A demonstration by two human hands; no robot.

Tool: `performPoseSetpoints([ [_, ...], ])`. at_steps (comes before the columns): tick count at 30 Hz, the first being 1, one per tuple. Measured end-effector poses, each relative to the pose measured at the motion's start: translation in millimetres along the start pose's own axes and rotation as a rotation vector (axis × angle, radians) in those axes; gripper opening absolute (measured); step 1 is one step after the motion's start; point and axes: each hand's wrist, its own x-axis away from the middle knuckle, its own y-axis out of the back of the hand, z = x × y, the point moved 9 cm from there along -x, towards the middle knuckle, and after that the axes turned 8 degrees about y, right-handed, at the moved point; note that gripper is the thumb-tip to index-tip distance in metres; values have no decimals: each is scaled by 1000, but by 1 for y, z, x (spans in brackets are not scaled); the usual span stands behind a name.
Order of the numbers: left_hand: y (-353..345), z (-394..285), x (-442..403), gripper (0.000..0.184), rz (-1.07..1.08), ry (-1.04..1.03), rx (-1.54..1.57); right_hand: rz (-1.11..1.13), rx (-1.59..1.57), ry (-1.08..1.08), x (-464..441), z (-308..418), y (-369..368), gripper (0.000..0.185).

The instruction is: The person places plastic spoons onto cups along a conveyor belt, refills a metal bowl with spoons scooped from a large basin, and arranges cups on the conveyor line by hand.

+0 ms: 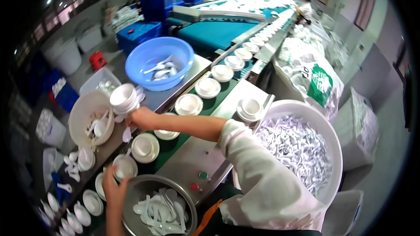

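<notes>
My right hand (142, 118) reaches across the conveyor, its fingers closed on a white spoon (127, 134) that hangs bowl-end down. Just beyond that hand is a stack of white bowls (124, 96) with more spoons against it. My left hand (115, 188) is at the near rim of a white bowl (125, 167) on the belt, thumb and fingers apart; some fingertips are blurred, and whether they touch the rim is unclear. A steel basin (189, 199) holding several white spoons (164, 209) stands beside my left hand. Farther along the belt sits another bowl on a saucer (145, 147).
Bowls on saucers (208, 87) line the green conveyor (164, 159). A blue basin (131, 67) and a beige basin (74, 124) with spoons stand on the far side. At right is a large white tub (334, 157) of wrapped pieces. Red and green buttons (203, 175) sit on the metal panel.
</notes>
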Motion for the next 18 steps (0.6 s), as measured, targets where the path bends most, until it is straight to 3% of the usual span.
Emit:
performPoseSetpoints([
  [1,-9,-11,20,40,262,260,26,92,102,-54,1,-2,-13,10],
  [3,-5,-50,51,36,177,-194,-253,136,-14,-40,14,-10,-43,6],
  [7,-19,-60,77,34,207,-235,-410,218,-84,-33,28,-1,-72,19],
  [8,-32,-44,82,35,282,-163,-440,218,-80,-34,28,1,-71,19],
  [10,-55,-10,90,36,453,20,-546,-65,165,284,17,52,-32,28],
  [11,-54,-6,88,36,453,19,-545,-64,167,284,12,68,-26,28],
  [13,-66,22,94,30,711,264,-380,64,-40,193,3,100,-24,38],
  [15,-65,21,100,21,710,245,-330,130,-268,302,7,151,-21,39],
  [17,-60,13,104,35,685,139,-293,364,-454,335,27,195,-34,35],
  [18,-55,17,106,27,691,136,-389,508,-413,318,41,209,-38,34],
])
